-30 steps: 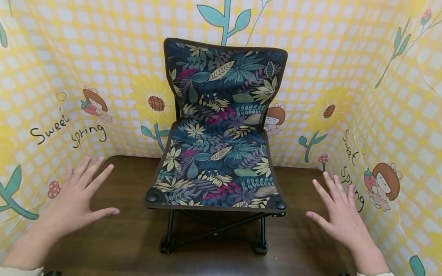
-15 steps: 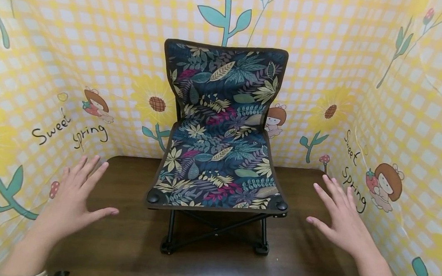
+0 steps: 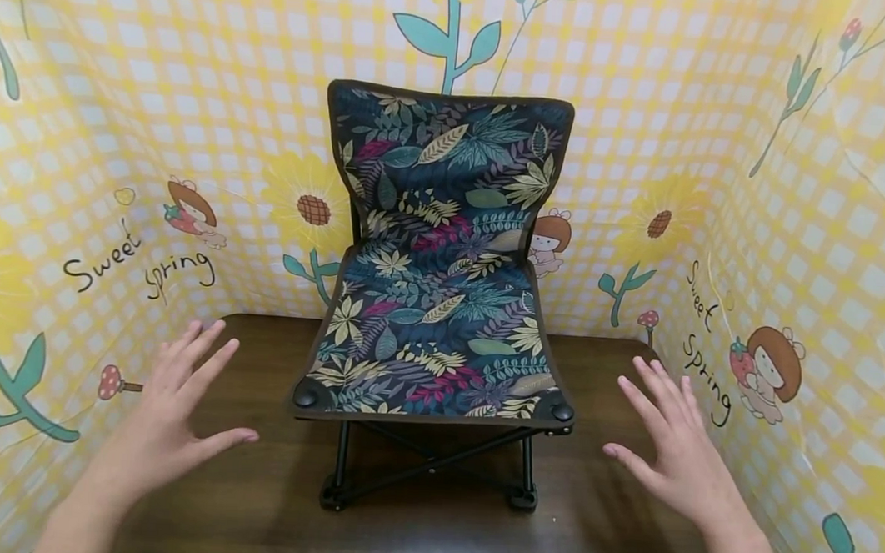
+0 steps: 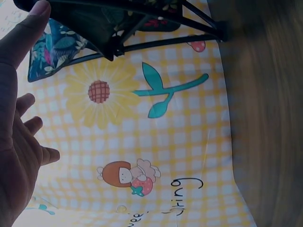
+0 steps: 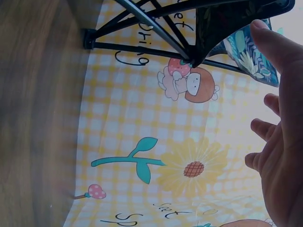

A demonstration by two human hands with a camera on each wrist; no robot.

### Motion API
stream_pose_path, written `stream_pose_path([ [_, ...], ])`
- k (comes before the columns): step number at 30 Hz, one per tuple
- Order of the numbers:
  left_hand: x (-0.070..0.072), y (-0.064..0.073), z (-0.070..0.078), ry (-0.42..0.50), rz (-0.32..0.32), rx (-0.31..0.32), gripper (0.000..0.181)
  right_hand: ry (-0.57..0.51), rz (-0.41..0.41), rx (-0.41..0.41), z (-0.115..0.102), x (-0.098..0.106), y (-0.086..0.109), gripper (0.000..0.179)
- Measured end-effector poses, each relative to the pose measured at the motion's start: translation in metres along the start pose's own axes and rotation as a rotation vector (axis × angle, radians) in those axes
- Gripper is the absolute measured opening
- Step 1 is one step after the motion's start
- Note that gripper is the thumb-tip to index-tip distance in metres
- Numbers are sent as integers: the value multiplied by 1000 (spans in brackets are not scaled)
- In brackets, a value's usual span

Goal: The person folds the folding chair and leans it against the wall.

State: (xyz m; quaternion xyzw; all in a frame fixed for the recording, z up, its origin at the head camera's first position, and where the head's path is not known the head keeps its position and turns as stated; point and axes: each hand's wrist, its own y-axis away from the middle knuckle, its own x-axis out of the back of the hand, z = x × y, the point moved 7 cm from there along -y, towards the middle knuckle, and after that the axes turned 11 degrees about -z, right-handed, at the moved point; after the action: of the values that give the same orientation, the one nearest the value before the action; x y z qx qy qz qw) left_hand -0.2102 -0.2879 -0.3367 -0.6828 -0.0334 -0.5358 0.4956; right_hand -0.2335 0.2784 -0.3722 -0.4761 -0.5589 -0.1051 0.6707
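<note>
A small folding chair (image 3: 433, 309) stands unfolded and upright on the brown wooden surface, its seat toward me. Dark leaf-print fabric covers seat and backrest, and crossed black metal legs (image 3: 432, 466) show below. On the chair's left, my left hand (image 3: 176, 417) hovers with fingers spread, apart from it and holding nothing. My right hand (image 3: 677, 447) mirrors it on the other side, fingers also spread and nothing in them. Each wrist view shows the chair's black frame, (image 4: 165, 45) on the left and the frame (image 5: 142, 23) on the right, beyond the thumb.
A yellow-and-white checked cloth (image 3: 633, 86) with sunflowers and cartoon figures hangs behind and along both sides, close to the hands. The brown wooden surface (image 3: 428, 543) ends at the cloth behind the chair.
My left hand has moved a little to the right, toward the chair, and my right hand slightly to the left. The chair stays in place.
</note>
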Motion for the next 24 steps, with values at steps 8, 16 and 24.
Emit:
stream_pose_path([
  [8,-3,-10,25,60,59,-63,92,-37,135,148,-24,6,-7,75],
  [16,-2,-16,39,100,94,-111,78,-77,206,236,-43,12,-18,69],
  [24,-5,-19,59,122,120,-182,63,-116,214,310,-59,10,-23,62],
])
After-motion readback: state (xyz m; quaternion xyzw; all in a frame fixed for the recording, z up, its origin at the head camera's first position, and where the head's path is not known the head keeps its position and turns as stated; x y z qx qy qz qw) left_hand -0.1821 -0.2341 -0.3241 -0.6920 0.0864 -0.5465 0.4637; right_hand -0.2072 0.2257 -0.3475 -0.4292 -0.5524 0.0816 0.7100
